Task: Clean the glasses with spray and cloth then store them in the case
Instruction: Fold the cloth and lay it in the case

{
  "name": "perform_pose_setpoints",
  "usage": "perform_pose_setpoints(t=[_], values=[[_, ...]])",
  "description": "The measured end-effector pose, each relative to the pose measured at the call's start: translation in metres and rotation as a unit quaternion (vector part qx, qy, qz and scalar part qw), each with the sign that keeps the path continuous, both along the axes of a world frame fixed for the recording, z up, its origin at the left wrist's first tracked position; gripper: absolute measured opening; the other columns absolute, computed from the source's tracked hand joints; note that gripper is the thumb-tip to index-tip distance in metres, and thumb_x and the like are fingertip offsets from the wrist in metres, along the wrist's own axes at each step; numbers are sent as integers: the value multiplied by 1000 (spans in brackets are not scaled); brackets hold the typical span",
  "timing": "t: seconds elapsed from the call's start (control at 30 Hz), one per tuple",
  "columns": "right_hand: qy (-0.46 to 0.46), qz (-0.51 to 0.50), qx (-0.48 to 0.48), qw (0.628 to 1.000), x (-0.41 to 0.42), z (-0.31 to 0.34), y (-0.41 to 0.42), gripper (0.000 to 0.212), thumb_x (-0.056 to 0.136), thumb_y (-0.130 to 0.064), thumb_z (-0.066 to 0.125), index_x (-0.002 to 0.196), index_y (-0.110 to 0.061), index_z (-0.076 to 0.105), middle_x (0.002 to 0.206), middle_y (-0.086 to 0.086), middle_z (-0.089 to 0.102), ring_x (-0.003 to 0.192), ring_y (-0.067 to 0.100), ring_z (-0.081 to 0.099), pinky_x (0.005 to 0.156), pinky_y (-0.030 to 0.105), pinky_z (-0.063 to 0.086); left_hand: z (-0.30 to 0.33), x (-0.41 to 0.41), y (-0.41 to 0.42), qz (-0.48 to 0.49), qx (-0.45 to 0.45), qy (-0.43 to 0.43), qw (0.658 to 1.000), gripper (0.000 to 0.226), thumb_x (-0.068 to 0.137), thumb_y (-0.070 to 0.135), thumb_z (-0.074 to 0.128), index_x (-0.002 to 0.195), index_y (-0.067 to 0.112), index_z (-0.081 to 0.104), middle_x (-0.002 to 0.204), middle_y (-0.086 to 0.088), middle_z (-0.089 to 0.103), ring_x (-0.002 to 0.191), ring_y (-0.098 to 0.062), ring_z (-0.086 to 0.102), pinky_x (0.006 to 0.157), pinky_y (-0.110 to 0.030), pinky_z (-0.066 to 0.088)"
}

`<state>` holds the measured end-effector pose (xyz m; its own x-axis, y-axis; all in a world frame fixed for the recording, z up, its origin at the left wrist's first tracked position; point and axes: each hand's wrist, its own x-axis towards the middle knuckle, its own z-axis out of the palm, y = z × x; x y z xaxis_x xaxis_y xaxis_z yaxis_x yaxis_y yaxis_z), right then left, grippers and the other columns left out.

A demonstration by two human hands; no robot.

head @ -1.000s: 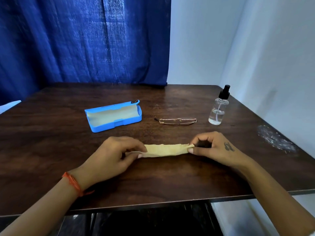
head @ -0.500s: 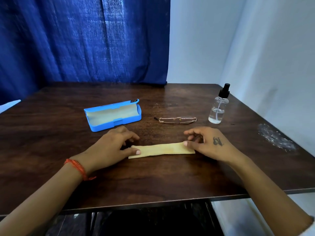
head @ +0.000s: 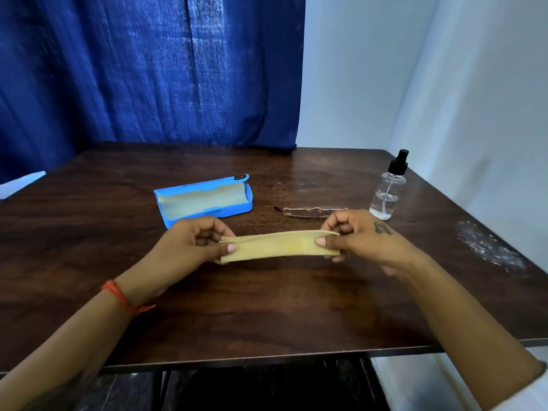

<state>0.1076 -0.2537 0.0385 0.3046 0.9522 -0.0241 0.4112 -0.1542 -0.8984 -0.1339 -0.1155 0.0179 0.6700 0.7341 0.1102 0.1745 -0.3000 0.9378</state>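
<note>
A folded yellow cloth (head: 278, 244) is held stretched above the table as a long strip. My left hand (head: 189, 244) pinches its left end and my right hand (head: 358, 235) pinches its right end. Behind the cloth, thin gold-rimmed glasses (head: 302, 211) lie folded on the wood, partly hidden by my right hand. The blue case (head: 204, 200) lies open to the left of the glasses, its pale lining showing. A clear spray bottle (head: 387, 191) with a black nozzle stands upright to the right of the glasses.
The dark wooden table (head: 267, 307) has a whitish smear (head: 489, 247) near its right edge. A blue curtain (head: 148, 69) hangs behind the table and a white wall stands close on the right.
The cloth lay flat on the table under my fingers half a second ago. Both hands have now gripped its ends and lifted it off the wood.
</note>
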Motion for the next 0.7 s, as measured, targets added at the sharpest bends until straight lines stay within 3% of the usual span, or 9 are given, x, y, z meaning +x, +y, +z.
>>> perform_pose_setpoints(t=[0.13, 0.3, 0.4, 0.53, 0.7], values=[[92, -29, 30, 995, -8, 9, 27, 12, 74, 2, 72, 79, -8, 68, 67, 7, 68, 56, 10, 67, 50, 17, 55, 4, -13, 12, 78, -36, -66, 994, 12, 71, 0, 72, 77, 10, 67, 63, 0, 66, 56, -3, 62, 52, -12, 49], [88, -73, 79, 990, -31, 12, 76, 16, 76, 7, 69, 79, -9, 70, 75, 9, 67, 63, 12, 67, 55, 17, 57, 2, -26, 37, 205, 22, -82, 975, 16, 71, 1, 73, 72, 16, 67, 68, -3, 62, 62, -11, 58, 58, -16, 52], [39, -106, 103, 988, -44, 8, 108, 20, 76, 6, 70, 75, -14, 69, 75, 6, 67, 69, 14, 66, 61, 22, 59, 2, -29, 52, 292, 110, -39, 949, 15, 71, 9, 75, 71, 21, 66, 70, 2, 66, 65, -8, 59, 60, -13, 46], [-62, -146, 153, 976, -58, -5, 138, 17, 70, 1, 76, 73, -15, 69, 72, 2, 67, 70, 19, 67, 70, 36, 59, 3, -29, 61, 320, 207, 14, 924, 8, 74, 11, 73, 78, 15, 67, 74, 0, 67, 70, -10, 61, 65, -15, 44], [-134, -163, 201, 957, -67, -19, 152, 17, 73, -1, 74, 72, -17, 67, 75, 1, 67, 73, 18, 66, 72, 41, 57, 1, -30, 67, 315, 308, 40, 897, 9, 75, 5, 70, 83, 9, 66, 83, -8, 68, 75, -20, 62, 75, -33, 52]])
